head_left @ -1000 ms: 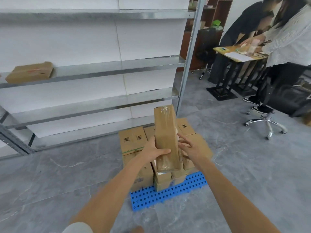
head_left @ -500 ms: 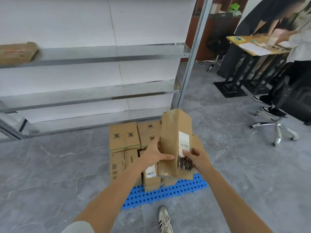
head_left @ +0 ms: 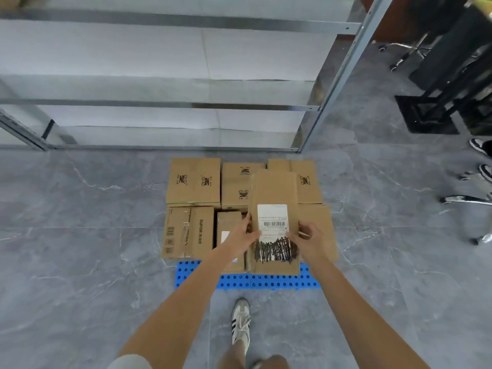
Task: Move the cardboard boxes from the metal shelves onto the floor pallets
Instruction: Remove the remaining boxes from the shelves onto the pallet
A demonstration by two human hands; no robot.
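Head view, looking down. Long cardboard box point(head_left: 274, 198) is gripped on both long sides. Left hand point(head_left: 243, 235) curls round its left edge, thumb on the top face. Right hand point(head_left: 310, 239) holds the right edge, thumb beside the black scribble. White barcode label faces up; print too small to read. Box lies over the near right part of the blue pallet point(head_left: 269, 282), above the stack. Whether its underside touches the boxes beneath cannot be told.

Pallet: only a strip along the near edge shows, rest covered. Far edge carries three boxes in a row: far-left box point(head_left: 193, 181), middle box point(head_left: 235, 185), far-right box point(head_left: 306, 182). The last two are partly hidden by the long cardboard box. Near left corner: SUPOR box point(head_left: 187, 231). Just beside it a narrow box point(head_left: 229, 222), near end behind the left forearm. Near right corner: another box point(head_left: 320, 227), mostly hidden behind the right hand.

Metal shelves point(head_left: 159, 105) stand beyond the far edge, upper levels cut off by the frame top. Brown scrap point(head_left: 10, 0) at top left, cut off, not identifiable. Own shoe point(head_left: 241, 322) on the grey floor point(head_left: 80, 262) before the near edge
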